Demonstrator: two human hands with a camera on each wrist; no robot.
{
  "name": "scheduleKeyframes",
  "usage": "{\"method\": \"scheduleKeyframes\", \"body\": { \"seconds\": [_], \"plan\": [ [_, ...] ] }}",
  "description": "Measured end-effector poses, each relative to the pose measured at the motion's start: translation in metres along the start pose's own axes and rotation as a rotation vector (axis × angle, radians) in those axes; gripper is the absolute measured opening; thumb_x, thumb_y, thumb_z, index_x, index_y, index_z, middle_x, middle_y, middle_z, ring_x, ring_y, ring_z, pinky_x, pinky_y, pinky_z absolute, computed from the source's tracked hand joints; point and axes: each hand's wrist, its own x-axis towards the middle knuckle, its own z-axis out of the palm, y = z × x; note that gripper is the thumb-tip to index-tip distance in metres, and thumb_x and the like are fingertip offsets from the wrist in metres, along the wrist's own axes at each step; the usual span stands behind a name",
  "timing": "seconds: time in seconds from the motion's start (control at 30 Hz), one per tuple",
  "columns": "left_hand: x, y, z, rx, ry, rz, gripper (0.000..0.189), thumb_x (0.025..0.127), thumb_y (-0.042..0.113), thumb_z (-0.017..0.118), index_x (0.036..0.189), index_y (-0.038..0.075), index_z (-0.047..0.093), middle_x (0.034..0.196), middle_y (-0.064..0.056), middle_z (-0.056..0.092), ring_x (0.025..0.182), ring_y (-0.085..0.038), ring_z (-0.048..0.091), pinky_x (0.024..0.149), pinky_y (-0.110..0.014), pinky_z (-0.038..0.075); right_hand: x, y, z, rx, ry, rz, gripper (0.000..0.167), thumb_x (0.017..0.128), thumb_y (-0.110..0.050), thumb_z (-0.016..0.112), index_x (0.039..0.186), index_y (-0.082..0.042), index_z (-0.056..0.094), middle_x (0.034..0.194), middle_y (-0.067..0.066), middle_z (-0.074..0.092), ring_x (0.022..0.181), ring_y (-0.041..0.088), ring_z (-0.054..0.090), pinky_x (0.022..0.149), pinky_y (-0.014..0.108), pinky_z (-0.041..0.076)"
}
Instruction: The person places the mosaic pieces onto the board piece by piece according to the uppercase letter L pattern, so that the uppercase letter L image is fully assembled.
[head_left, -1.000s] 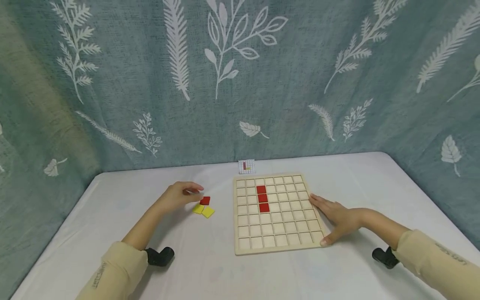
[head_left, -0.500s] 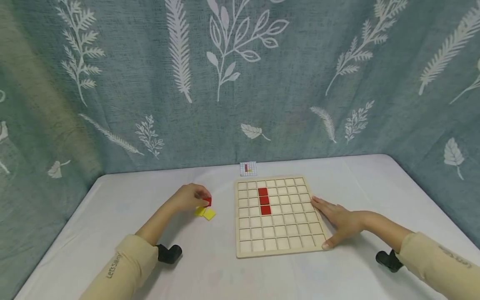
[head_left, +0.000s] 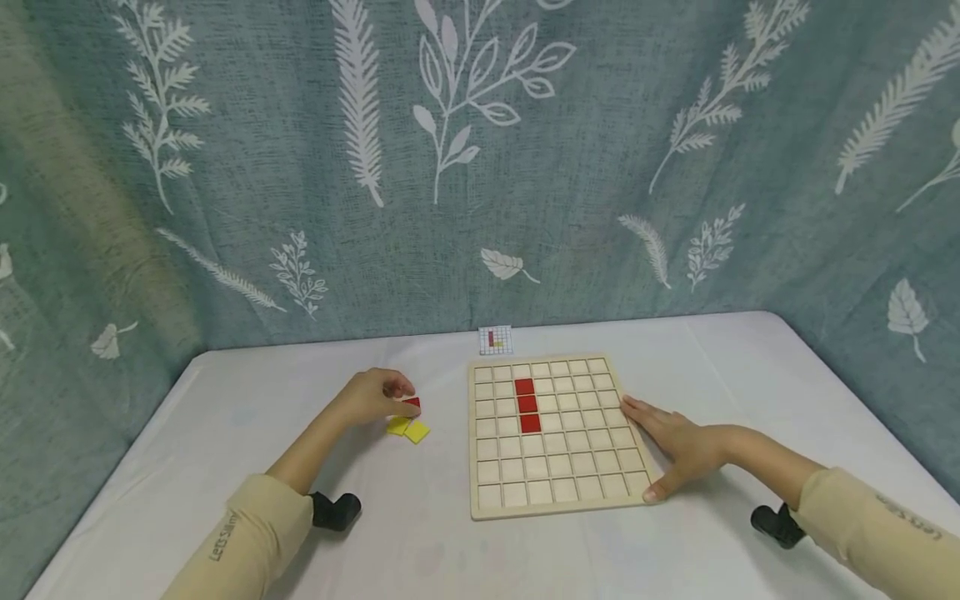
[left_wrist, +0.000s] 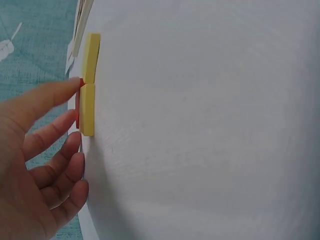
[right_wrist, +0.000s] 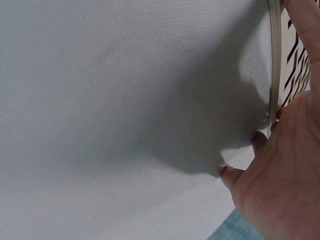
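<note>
My left hand is at a loose red square tile on the left side of the table. Its thumb and index finger pinch the tile's edges, while the other fingers curve loosely. Two yellow tiles lie just in front; in the left wrist view these yellow tiles hide most of the red tile. A wooden grid board lies to the right, holding a column of three red tiles. My right hand rests along the board's right edge, fingers and thumb spread.
A small printed grid card with a red and yellow pattern lies behind the board. White cloth covers the table. A green leaf-patterned curtain hangs along the back and sides.
My left hand has moved right to the loose red tile and taken hold of it; the tile looked tilted up half a second ago and sits lower now. My right hand stays at the board.
</note>
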Motion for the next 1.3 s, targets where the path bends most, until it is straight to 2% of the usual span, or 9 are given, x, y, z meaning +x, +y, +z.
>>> {"method": "scheduleKeyframes", "body": {
  "seconds": [0.17,0.4,0.7,0.8,1.07,1.3],
  "plan": [
    [0.000,-0.002,0.000,-0.021,0.014,0.002,0.020,0.079,0.024,0.072,0.091,0.009,0.068,0.083,-0.001,0.062,0.079,-0.017,0.053,0.064,-0.027,0.041,0.000,-0.001,-0.002,-0.001,0.000,0.003,0.118,0.069,-0.048,0.076,0.144,0.006,0.002,0.151,0.024,-0.003,0.137,0.044,0.002,0.105,0.063,0.009],
    [-0.002,-0.008,-0.002,-0.069,0.004,-0.039,0.035,0.074,0.030,0.076,0.099,0.007,0.067,0.090,-0.004,0.060,0.087,-0.020,0.050,0.070,-0.029,0.040,0.000,0.000,-0.002,-0.005,0.000,-0.005,0.118,0.070,-0.049,0.075,0.144,0.007,0.002,0.151,0.024,-0.003,0.137,0.044,0.002,0.105,0.062,0.009],
    [-0.001,-0.015,0.002,-0.097,0.031,-0.037,0.033,0.073,0.024,0.077,0.099,0.005,0.068,0.091,-0.006,0.062,0.087,-0.020,0.051,0.072,-0.029,0.042,0.000,0.002,-0.002,0.001,0.001,-0.016,0.119,0.069,-0.049,0.075,0.144,0.007,0.002,0.151,0.025,-0.002,0.137,0.045,0.002,0.105,0.063,0.008],
    [0.000,-0.015,0.002,-0.092,0.042,-0.035,0.032,0.074,0.023,0.077,0.098,0.004,0.068,0.091,-0.006,0.063,0.087,-0.020,0.052,0.072,-0.029,0.043,0.000,0.003,-0.002,0.006,-0.001,-0.020,0.118,0.070,-0.048,0.075,0.144,0.008,0.002,0.151,0.025,-0.003,0.137,0.045,0.002,0.104,0.063,0.008],
    [-0.002,-0.012,0.003,-0.100,0.082,-0.054,0.032,0.074,0.025,0.077,0.098,0.006,0.068,0.082,-0.003,0.059,0.076,-0.018,0.049,0.060,-0.027,0.040,0.000,0.004,-0.002,0.009,-0.006,-0.021,0.118,0.070,-0.049,0.075,0.144,0.007,0.001,0.151,0.025,-0.003,0.137,0.045,0.002,0.104,0.063,0.008],
    [-0.008,-0.005,0.000,-0.064,0.079,-0.007,0.033,0.073,0.025,0.077,0.099,0.006,0.069,0.084,-0.002,0.062,0.079,-0.018,0.055,0.062,-0.028,0.044,0.000,0.003,-0.002,0.014,-0.006,-0.009,0.118,0.070,-0.048,0.075,0.144,0.006,0.001,0.151,0.025,-0.003,0.137,0.045,0.002,0.104,0.064,0.008]
  ]
}}
